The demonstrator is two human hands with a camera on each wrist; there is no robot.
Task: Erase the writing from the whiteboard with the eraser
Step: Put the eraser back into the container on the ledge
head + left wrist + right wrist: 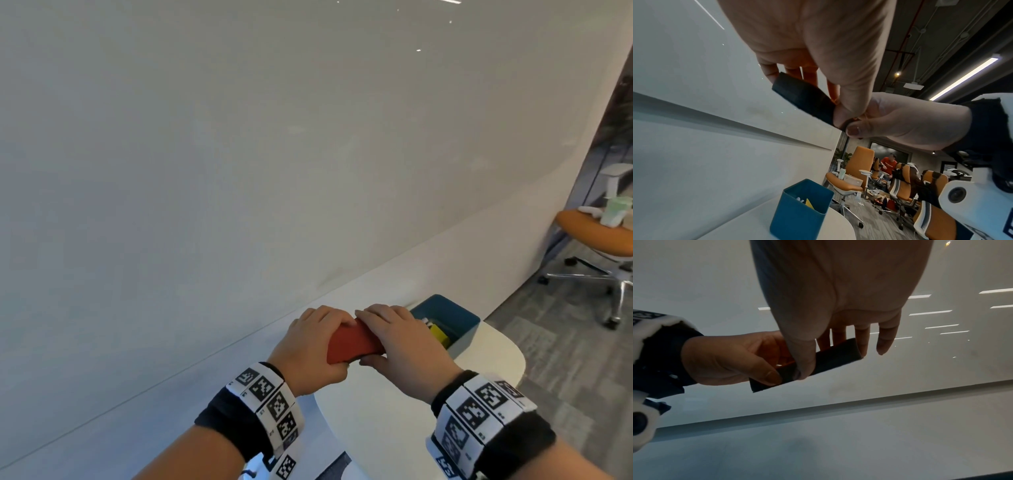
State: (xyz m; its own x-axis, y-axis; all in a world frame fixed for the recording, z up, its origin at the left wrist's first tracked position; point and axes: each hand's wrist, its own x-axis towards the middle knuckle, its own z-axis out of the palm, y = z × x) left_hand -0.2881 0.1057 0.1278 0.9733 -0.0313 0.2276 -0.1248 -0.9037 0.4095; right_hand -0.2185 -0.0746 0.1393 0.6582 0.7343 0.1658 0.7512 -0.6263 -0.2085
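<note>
The eraser point(352, 344) has a red back and a dark felt face point(803, 95). Both hands hold it in the air just in front of the whiteboard's lower edge. My left hand point(317, 342) grips its left end, thumb under and fingers over the top. My right hand point(397, 339) grips the right end the same way, its thumb point(804, 365) pressed on the felt point(830, 360). The whiteboard point(239, 137) fills most of the head view. It looks blank apart from faint smudges and light reflections.
A blue box point(452, 315) holding a yellow item stands on the white round table point(411, 404) just right of my hands. An orange office chair point(599, 240) stands on the grey carpet at the right. More chairs and a seated person point(888, 164) are farther back.
</note>
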